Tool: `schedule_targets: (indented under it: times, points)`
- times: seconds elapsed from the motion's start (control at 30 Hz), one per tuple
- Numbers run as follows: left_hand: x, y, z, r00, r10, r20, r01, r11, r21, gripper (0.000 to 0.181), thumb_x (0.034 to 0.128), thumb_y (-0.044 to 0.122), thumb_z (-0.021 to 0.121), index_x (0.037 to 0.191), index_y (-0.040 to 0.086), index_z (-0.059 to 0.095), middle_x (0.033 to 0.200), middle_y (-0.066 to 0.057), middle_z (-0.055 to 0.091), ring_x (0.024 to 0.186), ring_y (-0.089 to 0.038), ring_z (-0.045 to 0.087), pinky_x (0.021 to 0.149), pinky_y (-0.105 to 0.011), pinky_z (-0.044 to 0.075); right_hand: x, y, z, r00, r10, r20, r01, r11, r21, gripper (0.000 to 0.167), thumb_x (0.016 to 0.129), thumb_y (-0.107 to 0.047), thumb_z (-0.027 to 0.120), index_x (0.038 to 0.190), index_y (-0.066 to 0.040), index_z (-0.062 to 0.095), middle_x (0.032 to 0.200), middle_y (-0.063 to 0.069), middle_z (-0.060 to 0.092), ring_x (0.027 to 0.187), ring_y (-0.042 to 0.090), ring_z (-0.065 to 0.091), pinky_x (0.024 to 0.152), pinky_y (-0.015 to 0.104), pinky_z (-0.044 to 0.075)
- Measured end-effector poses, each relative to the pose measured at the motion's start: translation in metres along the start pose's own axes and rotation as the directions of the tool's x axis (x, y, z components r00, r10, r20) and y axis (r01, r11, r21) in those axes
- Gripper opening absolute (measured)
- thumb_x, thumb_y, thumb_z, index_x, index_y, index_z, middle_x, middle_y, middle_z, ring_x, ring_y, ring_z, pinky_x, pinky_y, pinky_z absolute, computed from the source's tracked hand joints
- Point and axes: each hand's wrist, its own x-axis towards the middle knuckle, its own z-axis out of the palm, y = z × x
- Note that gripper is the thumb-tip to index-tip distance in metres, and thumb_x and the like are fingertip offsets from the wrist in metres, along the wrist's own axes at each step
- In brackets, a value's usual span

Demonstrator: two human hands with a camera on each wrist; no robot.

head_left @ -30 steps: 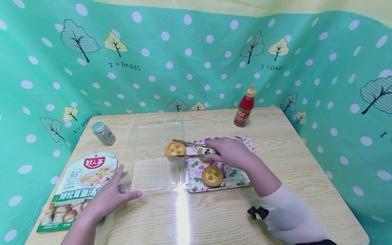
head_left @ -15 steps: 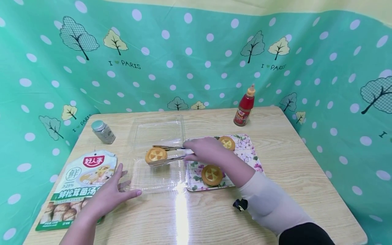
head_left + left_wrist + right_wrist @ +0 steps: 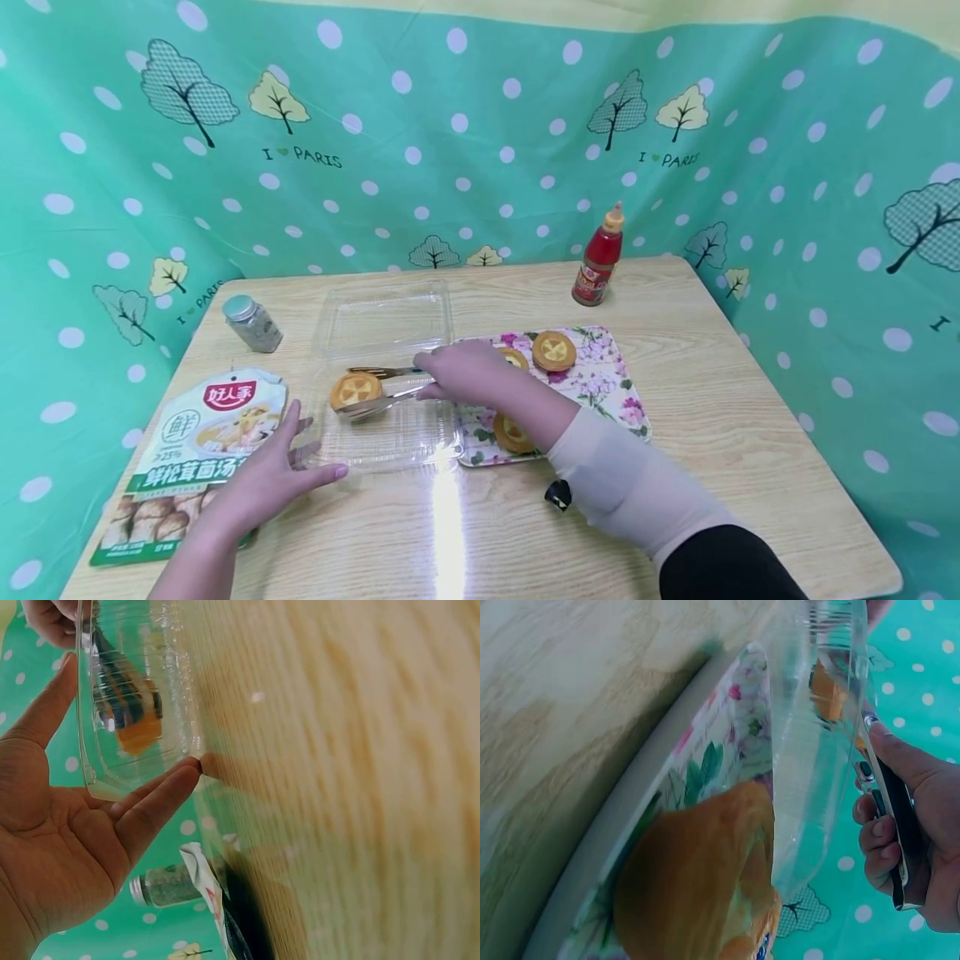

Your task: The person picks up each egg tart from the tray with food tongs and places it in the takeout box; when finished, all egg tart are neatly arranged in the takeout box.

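From the head, the right hand (image 3: 472,371) has its fingers curled round a pair of silver metal tongs (image 3: 381,403), whose narrow tips pinch a round golden pastry tart (image 3: 356,390) with a pale filling. The tart sits ahead and to the left of those fingers, within the base of a clear ribbed plastic container (image 3: 397,442). Beneath and to the right of the same fingers lies a white rectangular tray with pink flowers (image 3: 600,387), bearing more tarts (image 3: 554,351). The left hand (image 3: 262,483) spreads its fingers wide at the container's near left corner, holding nothing; a white and green food pouch (image 3: 217,433) lies partly under that arm.

From the left wrist, thumb and fingers frame the container's corner, fingertips down by its bottom edge on the wood-grain tabletop (image 3: 352,787). Whether they press it is unclear.

From the right wrist, the fingers wrap the handles. A big tart on the tray fills the foreground.

A loose squeeze could let the tart slip or flip, and a hard one could crush its crust. The light container might slide if the tongs catch its wall while the left fingers only hover.
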Motion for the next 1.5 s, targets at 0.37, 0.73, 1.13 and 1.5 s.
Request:
schedule_targets:
  times: [0.37,0.73,1.13,1.5]
  points:
    - [-0.001,0.001,0.001,1.000,-0.007,-0.008,0.007,1.000,0.025,0.130,0.0787,0.058,0.075,0.154,0.011,-0.021,0.161,-0.026,0.015,0.134,-0.045,0.044,0.106,-0.058,0.042,0.013,-0.013,0.011,0.999,0.023,0.028,-0.022,0.999,-0.044,0.048,0.093,-0.059,0.053,0.124,-0.023,0.057,0.095,-0.006,0.068,0.074,0.010,0.062,0.060,0.028,0.055]
    - [-0.001,0.000,0.000,1.000,-0.012,-0.020,0.014,0.996,0.090,0.130,0.0782,0.061,0.073,0.155,0.007,-0.017,0.159,-0.029,0.016,0.135,-0.052,0.036,0.109,-0.067,0.031,0.014,-0.029,0.011,0.999,0.045,-0.007,-0.045,0.997,-0.070,0.044,0.095,-0.057,0.052,0.122,-0.023,0.057,0.102,-0.004,0.068,0.083,0.015,0.066,0.062,0.031,0.057]
    - [-0.003,0.001,0.000,0.999,-0.001,-0.041,0.005,0.995,0.100,0.130,0.0779,0.061,0.074,0.155,0.006,-0.016,0.159,-0.032,0.014,0.135,-0.055,0.033,0.108,-0.068,0.030,0.009,-0.027,0.010,0.998,0.067,0.002,-0.066,0.995,-0.072,0.057,0.090,-0.062,0.057,0.130,-0.021,0.055,0.116,0.000,0.066,0.089,0.018,0.067,0.064,0.034,0.059]
    - [-0.004,0.002,0.000,1.000,0.000,-0.030,0.003,0.997,0.075,0.130,0.0783,0.059,0.074,0.154,0.006,-0.017,0.158,-0.031,0.017,0.133,-0.051,0.040,0.109,-0.065,0.031,-0.003,-0.019,0.000,0.998,0.057,-0.024,-0.059,0.992,-0.110,0.059,0.090,-0.061,0.058,0.130,-0.019,0.055,0.114,0.000,0.067,0.089,0.016,0.067,0.073,0.033,0.059]
